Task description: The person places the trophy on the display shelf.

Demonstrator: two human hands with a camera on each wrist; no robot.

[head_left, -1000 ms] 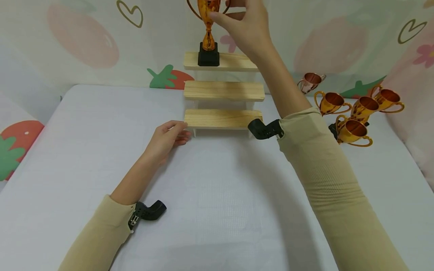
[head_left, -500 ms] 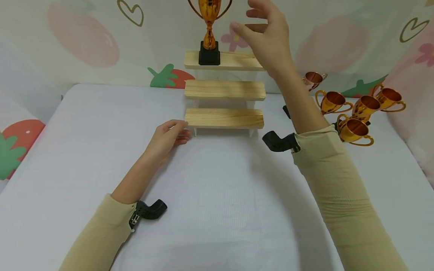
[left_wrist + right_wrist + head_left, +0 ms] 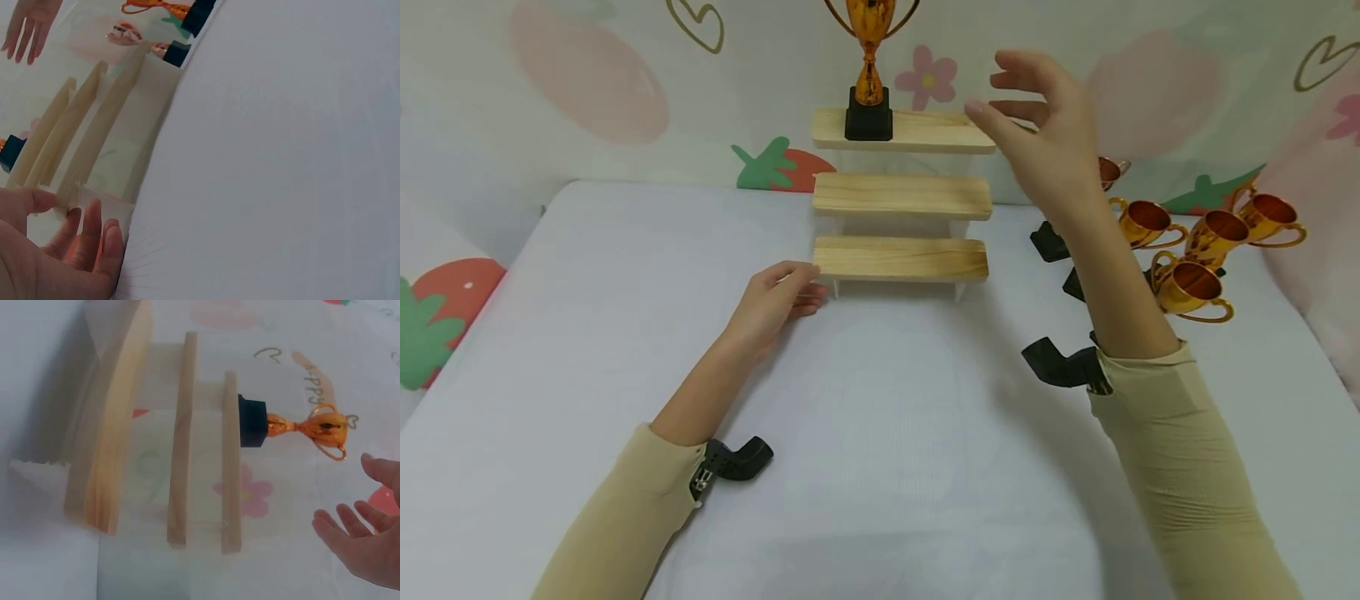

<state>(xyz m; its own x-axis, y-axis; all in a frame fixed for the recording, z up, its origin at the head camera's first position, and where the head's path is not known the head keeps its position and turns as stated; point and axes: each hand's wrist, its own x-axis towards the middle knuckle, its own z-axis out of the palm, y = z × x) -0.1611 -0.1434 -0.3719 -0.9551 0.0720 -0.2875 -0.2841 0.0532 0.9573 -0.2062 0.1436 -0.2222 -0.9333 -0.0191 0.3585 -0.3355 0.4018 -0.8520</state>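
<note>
At twelve o'clock, a trophy stands with no hand on it

Between one and two o'clock, the right hand (image 3: 1051,137) has drawn away from the trophy (image 3: 870,62). A second ago its fingers were on the cup; now it has let go and holds nothing, its fingers loosely bent. The trophy has kept its spot, upright on the left part of the top shelf (image 3: 943,129). The right wrist view shows its black base (image 3: 252,422) seated flat on the wood, the fingers apart from it. I judge that setting-down finished.

At nine o'clock the left hand (image 3: 767,304) has not moved: it pinches the left end of the bottom shelf (image 3: 902,258) between thumb and forefinger, probably to keep it steady.

Toward three o'clock, the other trophies (image 3: 1191,292) are on the desk (image 3: 880,433). The forearm (image 3: 1116,275) hides part of that group, so their number is hard to be sure of. With one trophy shelved and several off the shelves, the work seems at an early stage.
</note>
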